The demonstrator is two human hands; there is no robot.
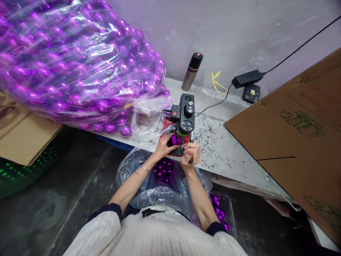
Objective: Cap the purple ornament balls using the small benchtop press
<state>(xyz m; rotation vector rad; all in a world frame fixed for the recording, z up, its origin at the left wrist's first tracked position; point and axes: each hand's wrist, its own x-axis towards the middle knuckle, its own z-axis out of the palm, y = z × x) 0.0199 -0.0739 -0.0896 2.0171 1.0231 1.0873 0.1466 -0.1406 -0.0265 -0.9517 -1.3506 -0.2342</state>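
Observation:
A small black bench machine (187, 113) with two round vents and a red switch stands near the table's front edge. Beneath its head sits a shiny purple faceted ball (176, 139). My left hand (163, 146) holds this ball from the left, thumb and fingers closed about it. On the right of the machine, my right hand (191, 153) is wrapped round a black lever handle (191, 160). The ball's underside and the tip of the machine's head are hidden. Below the table edge, an open clear plastic bag (141, 167) holds more purple balls (163, 170).
A huge clear bag of purple balls (87, 67) fills the left. Dark thin scraps (210, 142) litter the white table (231, 153). A spray can (192, 71) and power adapter (247, 78) lie toward the wall. A large cardboard box (298, 135) borders the right.

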